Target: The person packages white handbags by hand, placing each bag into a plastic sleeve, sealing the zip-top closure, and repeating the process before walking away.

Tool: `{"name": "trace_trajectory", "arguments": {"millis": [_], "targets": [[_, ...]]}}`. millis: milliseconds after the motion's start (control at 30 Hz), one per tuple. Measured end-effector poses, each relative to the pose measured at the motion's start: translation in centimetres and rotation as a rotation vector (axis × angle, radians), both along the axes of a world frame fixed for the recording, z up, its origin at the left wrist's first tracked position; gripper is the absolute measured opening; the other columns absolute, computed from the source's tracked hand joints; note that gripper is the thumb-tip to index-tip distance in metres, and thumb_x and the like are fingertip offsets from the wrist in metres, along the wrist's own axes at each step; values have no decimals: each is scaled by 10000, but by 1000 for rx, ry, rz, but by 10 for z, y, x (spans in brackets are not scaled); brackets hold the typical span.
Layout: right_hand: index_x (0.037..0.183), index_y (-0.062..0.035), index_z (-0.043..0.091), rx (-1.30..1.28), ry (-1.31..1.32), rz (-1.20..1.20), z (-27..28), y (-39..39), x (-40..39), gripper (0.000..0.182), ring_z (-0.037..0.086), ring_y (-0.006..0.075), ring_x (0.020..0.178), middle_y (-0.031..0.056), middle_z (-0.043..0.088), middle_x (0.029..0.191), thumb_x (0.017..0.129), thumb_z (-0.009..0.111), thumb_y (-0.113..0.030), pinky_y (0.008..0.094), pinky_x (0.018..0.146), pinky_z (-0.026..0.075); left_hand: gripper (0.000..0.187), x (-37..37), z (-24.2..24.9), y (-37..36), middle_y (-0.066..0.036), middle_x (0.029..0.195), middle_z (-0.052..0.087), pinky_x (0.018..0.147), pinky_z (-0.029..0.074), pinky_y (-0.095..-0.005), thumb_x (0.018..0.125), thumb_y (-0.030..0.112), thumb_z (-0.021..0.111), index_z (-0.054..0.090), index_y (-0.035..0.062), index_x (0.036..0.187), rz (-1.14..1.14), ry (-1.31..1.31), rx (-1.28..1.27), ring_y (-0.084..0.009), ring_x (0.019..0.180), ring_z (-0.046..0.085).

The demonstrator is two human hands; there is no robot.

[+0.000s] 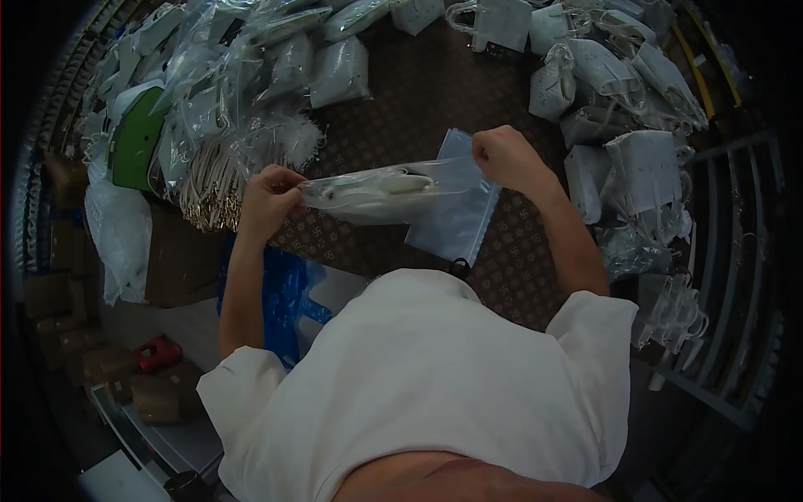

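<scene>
Both hands pinch a clear bag stretched sideways in front of my chest: my left hand has one end, my right hand the other, and a white item lies inside, too blurred by the plastic for me to identify. Over the patterned brown table, from left to right, I see a green piece, a bundle of beige straps with gold-coloured ends, plastic-wrapped white packages, clear sleeves that the bag partly overlaps, and heaped white handbags.
</scene>
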State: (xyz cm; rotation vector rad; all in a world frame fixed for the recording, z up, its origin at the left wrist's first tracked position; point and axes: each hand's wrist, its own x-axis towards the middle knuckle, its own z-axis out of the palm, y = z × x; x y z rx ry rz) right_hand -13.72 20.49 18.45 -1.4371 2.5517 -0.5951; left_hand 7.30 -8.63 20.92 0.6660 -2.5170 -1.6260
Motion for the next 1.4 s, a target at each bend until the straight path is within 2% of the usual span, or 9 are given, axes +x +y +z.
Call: {"name": "trace_trajectory", "arguments": {"millis": [267,333,467,900,967,1100,1200,1267,1400], "targets": [[711,-2,580,-127,-29,44,21,-16,4,47,602,284,682,131,593,678,668,577,-21,362,593,480,186,8,10,-11,-57,734,596,587,524,-227,745,5,567,618,-23,921,33,-52,110,-123,632,598],[799,-2,611,-186,-546,-61,34,-8,-1,106,597,203,684,89,598,681,719,623,-70,298,607,479,206,12,8,-17,-61,741,597,603,531,-237,751,12,577,614,-26,950,97,-54,154,-121,647,600],[906,-25,619,-377,-612,162,-1,14,-18,175,560,115,655,22,600,729,744,650,-83,240,584,452,240,18,1,-25,-67,755,608,619,536,-248,762,21,577,607,-23,996,167,-44,230,-118,664,604],[783,-32,596,-549,-6,259,-24,8,-5,108,543,200,655,61,558,719,683,633,-50,289,573,453,224,-1,4,-18,-75,743,615,586,515,-237,766,16,538,615,-27,972,118,-7,240,-121,653,605],[756,-43,599,-561,73,378,1,0,26,111,534,190,640,56,538,682,649,623,-32,280,566,455,192,9,-8,-41,-83,732,610,550,497,-229,757,9,532,622,-41,919,220,173,387,-125,609,595],[734,-55,591,-490,240,580,35,-39,87,126,534,190,637,53,520,661,613,604,-23,285,563,465,146,27,-38,-85,-77,702,581,527,491,-225,736,-2,533,617,-58,841,479,15,237,-130,571,579],[746,-29,597,-499,323,303,21,-21,17,107,541,172,632,54,543,684,644,611,-2,262,551,449,148,23,2,-64,-74,697,570,525,494,-222,717,-20,527,620,-54,827,306,102,290,-123,572,580],[748,-7,602,-603,-132,81,-11,9,-28,73,534,157,618,59,558,695,680,622,8,250,545,426,152,8,49,-2,-71,685,570,512,485,-213,707,-26,528,625,-46,821,211,197,168,-118,574,581],[742,-22,617,-582,-314,-7,-27,34,-24,63,554,184,604,63,580,702,685,633,1,266,545,443,157,-11,66,39,-51,649,549,472,449,-184,700,-25,525,639,-18,808,193,287,-83,-104,578,584]]}}
